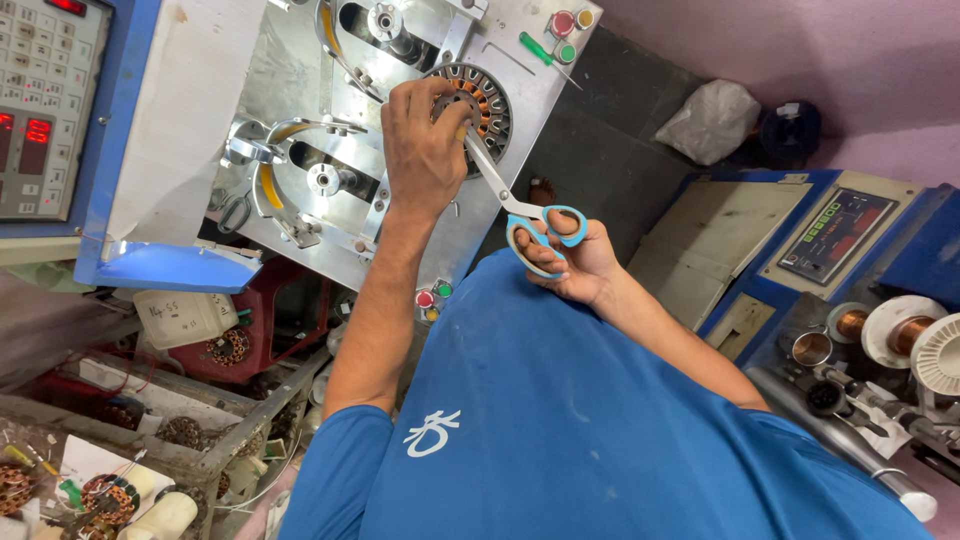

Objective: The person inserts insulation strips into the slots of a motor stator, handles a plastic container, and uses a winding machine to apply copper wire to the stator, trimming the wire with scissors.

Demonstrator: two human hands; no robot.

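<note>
Left hand (425, 140): fingers closed on the wound stator (480, 105), mounted on the winding machine (300, 120). Right hand (575, 255): fingers through blue-handled scissors (520, 210), blades apparently shut, tips at the stator. Green screwdriver (540, 52) nearby.

A green-handled screwdriver (536, 48) lies on the machine's metal plate near red, yellow and green push buttons (570, 35). Left — a keypad control panel (45, 100); right — copper wire spools (880, 335) and a white plastic bag (712, 120) on the floor.

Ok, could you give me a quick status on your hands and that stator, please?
Left hand on stator, fingers at its centre. Right hand holds scissors, blades at the stator. Nothing in the way.
</note>
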